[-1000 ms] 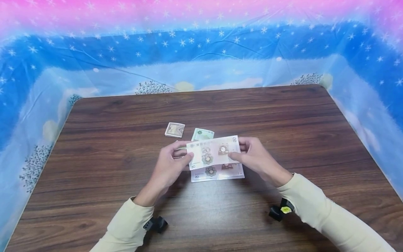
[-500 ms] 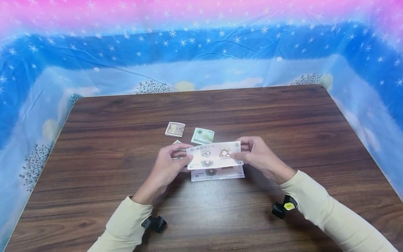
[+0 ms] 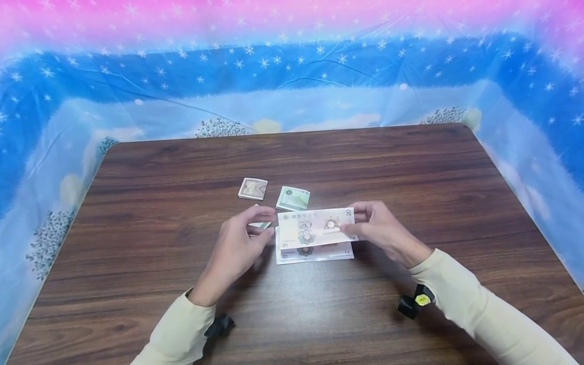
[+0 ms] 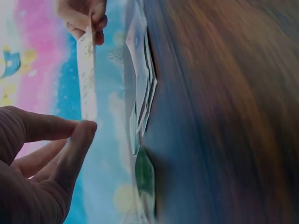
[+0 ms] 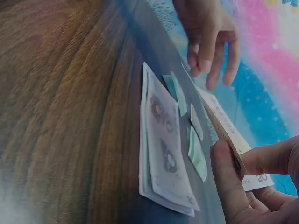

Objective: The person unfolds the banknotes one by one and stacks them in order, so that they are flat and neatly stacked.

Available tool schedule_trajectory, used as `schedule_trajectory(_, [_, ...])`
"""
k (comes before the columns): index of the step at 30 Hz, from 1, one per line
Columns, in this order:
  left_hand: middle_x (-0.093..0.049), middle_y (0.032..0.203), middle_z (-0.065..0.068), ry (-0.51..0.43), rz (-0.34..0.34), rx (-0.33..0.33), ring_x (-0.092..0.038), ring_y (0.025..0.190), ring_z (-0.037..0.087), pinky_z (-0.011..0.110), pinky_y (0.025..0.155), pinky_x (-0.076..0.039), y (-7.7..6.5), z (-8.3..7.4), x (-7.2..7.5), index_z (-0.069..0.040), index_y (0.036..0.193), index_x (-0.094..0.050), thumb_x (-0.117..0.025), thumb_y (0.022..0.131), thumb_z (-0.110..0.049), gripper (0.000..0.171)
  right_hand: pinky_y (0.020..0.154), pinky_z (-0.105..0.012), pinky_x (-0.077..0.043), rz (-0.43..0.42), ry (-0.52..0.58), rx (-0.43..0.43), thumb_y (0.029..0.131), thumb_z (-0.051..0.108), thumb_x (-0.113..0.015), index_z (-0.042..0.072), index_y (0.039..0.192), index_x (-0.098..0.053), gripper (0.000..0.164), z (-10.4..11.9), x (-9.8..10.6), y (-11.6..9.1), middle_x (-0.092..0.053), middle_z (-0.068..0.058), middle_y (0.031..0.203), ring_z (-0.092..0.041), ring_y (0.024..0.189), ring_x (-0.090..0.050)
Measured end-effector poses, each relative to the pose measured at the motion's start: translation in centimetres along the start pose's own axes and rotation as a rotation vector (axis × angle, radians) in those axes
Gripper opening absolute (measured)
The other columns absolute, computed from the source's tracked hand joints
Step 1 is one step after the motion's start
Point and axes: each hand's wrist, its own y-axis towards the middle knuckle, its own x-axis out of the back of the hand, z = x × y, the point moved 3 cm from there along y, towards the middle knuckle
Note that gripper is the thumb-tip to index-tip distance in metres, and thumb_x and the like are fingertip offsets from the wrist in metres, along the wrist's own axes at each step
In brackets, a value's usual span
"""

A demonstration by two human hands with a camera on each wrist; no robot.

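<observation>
Pale pink paper 20 note (image 3: 315, 226): I count one, pinched in the right hand (image 3: 385, 232) over one flat pink stack (image 3: 326, 253), probably several sheets; left hand (image 3: 238, 246) loose, just beside. Brown wooden desk (image 3: 182, 167): two folded green paper notes (image 3: 293, 198), one folded brown paper note (image 3: 253, 188).

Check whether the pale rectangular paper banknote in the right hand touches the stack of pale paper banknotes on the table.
Apart. The left wrist view shows blue printed backdrop between the held banknote and the stack.
</observation>
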Motion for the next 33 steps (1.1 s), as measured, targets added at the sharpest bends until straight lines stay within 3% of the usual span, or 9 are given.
schedule_trajectory(4, [-0.075,0.109,0.010,0.214,0.019,-0.141,-0.074,0.093,0.023,0.039,0.082,-0.061,-0.6,-0.7,-0.4,-0.005,0.112,-0.073,-0.073,0.088,0.002,0.026,0.073,-0.026,-0.060,0.013,0.005,-0.001,0.085,-0.008,-0.068,-0.015,0.117,-0.059,0.034,-0.6,-0.2,0.1,-0.074,-0.019,0.102,-0.014,0.080,-0.069])
schedule_trajectory(8, [-0.075,0.111,0.010,0.362,0.154,-0.332,-0.071,0.104,0.024,0.044,0.092,-0.058,-1.1,-1.1,-1.6,-0.004,0.110,-0.074,-0.073,0.089,-0.001,0.021,0.072,-0.025,-0.059,0.015,-0.010,-0.001,0.085,-0.008,-0.068,-0.015,0.114,-0.060,0.032,-1.2,-0.7,0.3,-0.074,-0.021,0.100,-0.014,0.078,-0.069])
schedule_trajectory(12, [-0.068,0.088,-0.003,0.426,0.310,-0.436,-0.065,0.080,0.015,0.036,0.072,-0.057,-1.4,-0.8,-2.8,-0.012,0.093,-0.069,-0.069,0.095,-0.007,0.006,0.068,-0.023,-0.058,0.001,-0.048,-0.011,0.084,-0.008,-0.069,-0.013,0.111,-0.062,0.029,-1.7,-1.1,0.5,-0.074,-0.020,0.099,-0.012,0.076,-0.068])
schedule_trajectory(15, [-0.048,0.072,-0.009,0.469,0.360,-0.449,-0.047,0.064,0.010,0.030,0.056,-0.045,-1.5,-0.5,-3.3,-0.018,0.082,-0.056,-0.067,0.097,-0.010,0.020,0.065,-0.022,-0.055,-0.011,-0.111,0.005,0.083,-0.005,-0.072,-0.011,0.107,-0.064,0.026,-1.9,-1.3,0.6,-0.075,-0.017,0.093,-0.011,0.073,-0.066])
schedule_trajectory(18, [-0.043,0.068,-0.010,0.498,0.366,-0.456,-0.043,0.060,0.008,0.027,0.052,-0.042,-1.6,-0.2,-3.5,-0.018,0.080,-0.054,-0.067,0.097,-0.011,0.022,0.059,-0.021,-0.051,-0.025,-0.219,0.056,0.081,-0.002,-0.077,-0.008,0.100,-0.065,0.023,-1.8,-1.1,0.6,-0.073,-0.011,0.083,-0.011,0.067,-0.063])
schedule_trajectory(22, [-0.044,0.068,-0.010,0.511,0.370,-0.465,-0.043,0.059,0.008,0.028,0.051,-0.042,-1.6,-0.1,-3.5,-0.016,0.081,-0.056,-0.068,0.096,-0.011,0.020,0.058,-0.024,-0.048,-0.045,-0.413,0.119,0.078,0.004,-0.083,-0.006,0.099,-0.064,0.030,-1.5,-0.6,0.5,-0.068,-0.003,0.072,-0.011,0.059,-0.060])
schedule_trajectory(26, [-0.044,0.067,-0.009,0.511,0.380,-0.464,-0.043,0.058,0.008,0.028,0.050,-0.041,-1.5,-0.1,-3.6,-0.015,0.082,-0.057,-0.068,0.096,-0.011,0.019,0.061,-0.027,-0.052,-0.051,-0.576,0.155,0.077,0.009,-0.085,-0.006,0.107,-0.062,0.040,-1.4,-0.3,0.3,-0.066,0.001,0.068,-0.011,0.051,-0.062])
schedule_trajectory(33, [-0.042,0.064,-0.011,0.523,0.384,-0.448,-0.041,0.056,0.007,0.027,0.049,-0.038,-1.4,-0.3,-3.5,-0.016,0.082,-0.058,-0.068,0.097,-0.014,0.018,0.053,-0.028,-0.052,-0.034,-0.728,0.163,0.079,0.018,-0.087,-0.003,0.117,-0.058,0.052,-1.0,0.2,0.4,-0.063,0.002,0.066,-0.010,0.047,-0.059])
